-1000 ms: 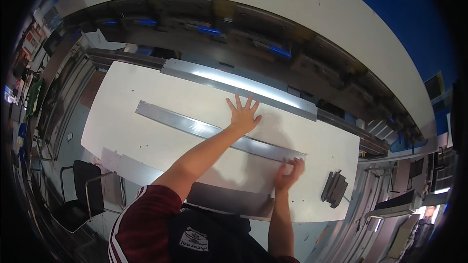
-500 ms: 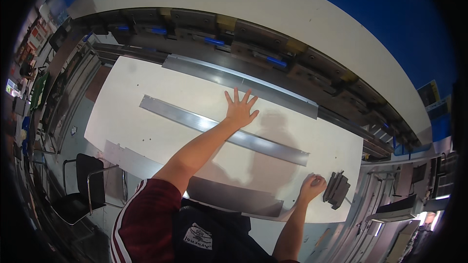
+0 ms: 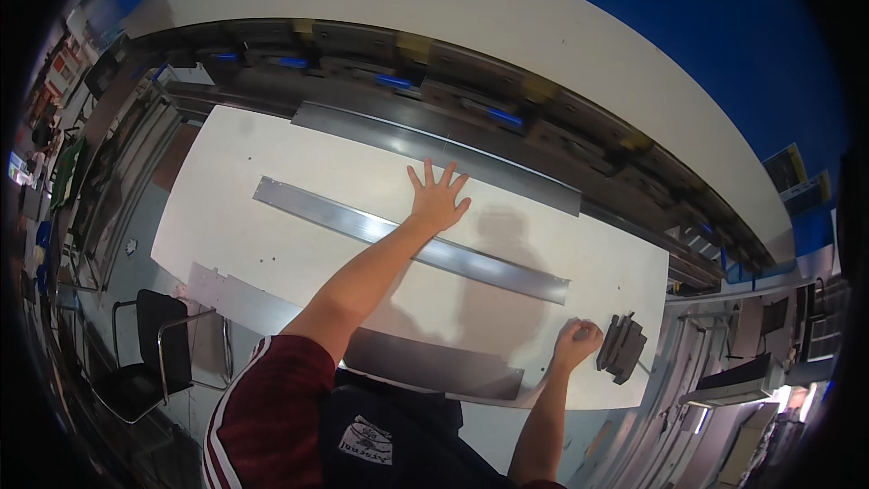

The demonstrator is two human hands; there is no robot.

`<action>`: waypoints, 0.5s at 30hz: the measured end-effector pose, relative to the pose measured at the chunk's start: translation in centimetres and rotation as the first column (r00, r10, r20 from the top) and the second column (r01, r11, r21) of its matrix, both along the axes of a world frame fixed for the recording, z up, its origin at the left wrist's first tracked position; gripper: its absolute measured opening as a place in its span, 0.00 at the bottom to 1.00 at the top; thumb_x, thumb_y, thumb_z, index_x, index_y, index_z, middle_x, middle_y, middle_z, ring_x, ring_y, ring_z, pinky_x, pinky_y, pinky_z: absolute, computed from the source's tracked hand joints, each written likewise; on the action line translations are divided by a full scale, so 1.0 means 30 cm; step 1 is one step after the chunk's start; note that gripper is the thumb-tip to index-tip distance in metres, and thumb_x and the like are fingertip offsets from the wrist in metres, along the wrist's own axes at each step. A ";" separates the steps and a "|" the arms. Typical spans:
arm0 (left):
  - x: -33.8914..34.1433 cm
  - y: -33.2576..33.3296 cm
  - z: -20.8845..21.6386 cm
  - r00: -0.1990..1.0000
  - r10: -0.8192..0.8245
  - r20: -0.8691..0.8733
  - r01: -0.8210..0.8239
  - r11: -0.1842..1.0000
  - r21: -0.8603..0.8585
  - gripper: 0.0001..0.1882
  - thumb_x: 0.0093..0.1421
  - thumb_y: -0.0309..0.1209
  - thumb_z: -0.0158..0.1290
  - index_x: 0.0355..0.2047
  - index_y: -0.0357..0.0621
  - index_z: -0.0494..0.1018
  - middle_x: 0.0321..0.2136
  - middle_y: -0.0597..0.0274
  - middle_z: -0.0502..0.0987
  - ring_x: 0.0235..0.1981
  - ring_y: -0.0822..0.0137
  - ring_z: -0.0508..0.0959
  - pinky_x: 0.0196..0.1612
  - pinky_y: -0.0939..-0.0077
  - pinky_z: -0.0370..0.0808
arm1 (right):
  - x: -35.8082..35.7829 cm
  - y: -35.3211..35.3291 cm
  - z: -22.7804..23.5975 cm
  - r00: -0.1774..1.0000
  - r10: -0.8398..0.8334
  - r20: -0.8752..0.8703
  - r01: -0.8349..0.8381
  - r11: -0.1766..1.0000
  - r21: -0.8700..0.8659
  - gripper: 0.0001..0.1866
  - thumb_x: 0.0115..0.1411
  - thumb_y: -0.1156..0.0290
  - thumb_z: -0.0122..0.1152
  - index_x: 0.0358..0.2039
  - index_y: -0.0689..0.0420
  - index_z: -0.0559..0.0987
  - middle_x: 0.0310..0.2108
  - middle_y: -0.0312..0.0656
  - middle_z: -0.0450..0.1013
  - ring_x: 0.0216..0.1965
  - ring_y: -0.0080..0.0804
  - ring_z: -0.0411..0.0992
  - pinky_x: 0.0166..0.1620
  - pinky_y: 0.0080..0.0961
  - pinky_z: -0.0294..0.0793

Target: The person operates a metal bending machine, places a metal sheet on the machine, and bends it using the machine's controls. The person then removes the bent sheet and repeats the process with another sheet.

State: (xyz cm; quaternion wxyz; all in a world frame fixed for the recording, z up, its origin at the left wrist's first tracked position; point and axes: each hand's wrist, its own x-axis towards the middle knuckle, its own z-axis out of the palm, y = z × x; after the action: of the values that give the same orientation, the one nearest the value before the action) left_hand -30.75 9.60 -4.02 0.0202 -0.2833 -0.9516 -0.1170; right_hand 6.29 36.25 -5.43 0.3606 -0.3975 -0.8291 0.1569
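Observation:
My left hand (image 3: pixel 437 206) rests with fingers spread on the white board (image 3: pixel 217 208), its fingertips at the near edge of a long grey sheet-metal strip (image 3: pixel 362 134). That strip lies along the board's far side, against the machine's tooling. Under my left forearm a second, narrower metal strip (image 3: pixel 317 210) crosses the middle of the board. My right hand (image 3: pixel 577 344) is closed with curled fingers, low on the board's right side; whatever it may hold is hidden. Just right of it sits a dark stepped metal block (image 3: pixel 622 349).
A blue-and-white press machine (image 3: pixel 588 45) with dark clamps and blue levers (image 3: pixel 394 81) spans the far side. A darker metal sheet (image 3: pixel 434 367) lies by my body, a lighter one (image 3: pixel 240 299) at the near left. A black chair (image 3: pixel 158 344) stands left.
The view has shifted slightly. The bright line along the far strip's back edge has dimmed. My right hand's fingers have moved a little; my left hand stays spread by the strip.

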 end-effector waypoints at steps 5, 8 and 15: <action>-0.009 -0.004 0.005 0.999 -0.021 0.029 0.021 1.000 0.019 0.35 0.70 0.57 0.49 0.72 0.58 0.66 0.78 0.53 0.55 0.75 0.18 0.46 0.66 0.06 0.40 | 0.002 0.005 -0.008 1.000 0.004 -0.008 -0.004 1.000 0.008 0.11 0.60 0.67 0.66 0.35 0.62 0.77 0.45 0.55 0.72 0.50 0.54 0.70 0.56 0.50 0.69; -0.013 -0.006 0.015 0.997 -0.028 0.070 0.028 1.000 0.004 0.35 0.70 0.57 0.48 0.73 0.59 0.65 0.78 0.54 0.53 0.75 0.19 0.44 0.66 0.06 0.40 | 0.001 0.005 -0.007 1.000 0.007 0.000 -0.007 1.000 0.013 0.11 0.59 0.68 0.66 0.34 0.62 0.76 0.44 0.56 0.72 0.49 0.55 0.70 0.55 0.50 0.69; -0.011 -0.010 0.033 0.996 -0.037 0.078 0.038 0.999 -0.014 0.36 0.71 0.57 0.47 0.74 0.59 0.64 0.79 0.54 0.53 0.76 0.20 0.43 0.67 0.06 0.38 | -0.002 0.006 -0.008 1.000 0.002 -0.003 -0.002 1.000 0.028 0.10 0.58 0.70 0.66 0.35 0.62 0.76 0.44 0.54 0.72 0.49 0.54 0.70 0.55 0.50 0.69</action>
State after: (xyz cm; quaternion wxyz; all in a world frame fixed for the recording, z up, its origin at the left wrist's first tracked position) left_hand -31.08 9.30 -3.03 -0.0212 -0.2966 -0.9471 -0.1211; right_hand 6.21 36.42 -5.68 0.3671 -0.3915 -0.8310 0.1462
